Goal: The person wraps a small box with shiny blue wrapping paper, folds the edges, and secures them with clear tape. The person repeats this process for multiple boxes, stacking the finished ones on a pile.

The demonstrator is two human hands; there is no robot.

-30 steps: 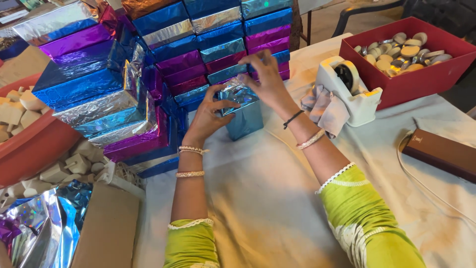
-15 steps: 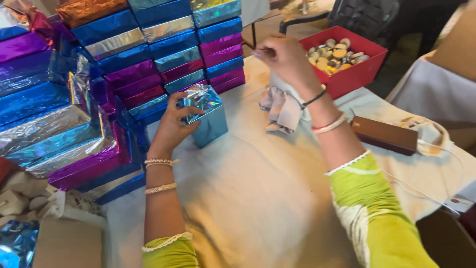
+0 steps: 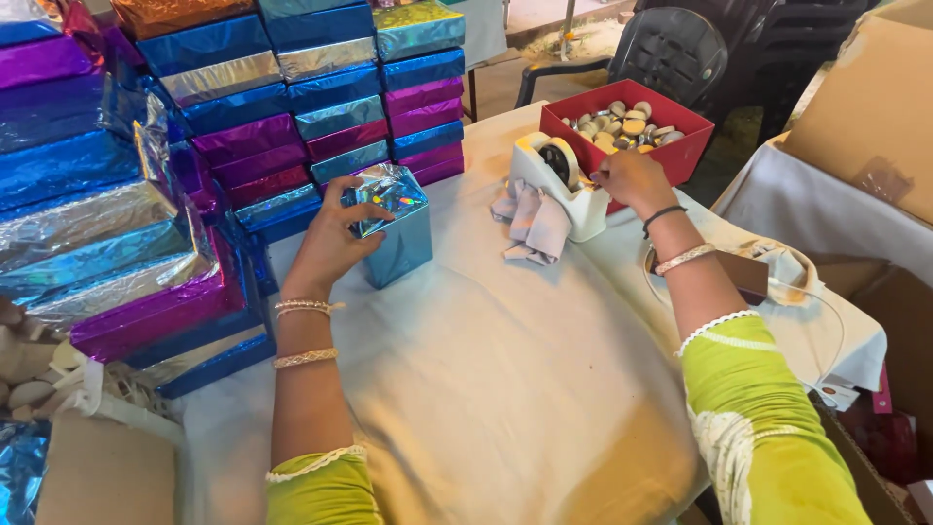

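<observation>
A small box wrapped in shiny light-blue foil (image 3: 400,233) stands upright on the white tablecloth (image 3: 505,389). My left hand (image 3: 330,243) grips its left side and folded top. My right hand (image 3: 627,180) reaches to the white tape dispenser (image 3: 559,185), fingers pinched at the tape end by its front. A crumpled white cloth (image 3: 535,224) lies against the dispenser.
Stacks of foil-wrapped boxes (image 3: 292,107) in blue, purple and silver fill the left and back. A red box of round pieces (image 3: 627,126) sits behind the dispenser. A brown case (image 3: 743,272) lies at right, a dark chair (image 3: 680,49) and cardboard (image 3: 875,107) beyond.
My right hand left the blue box and moved right to the tape dispenser. My left hand stays on the box. The view has swung to the right.
</observation>
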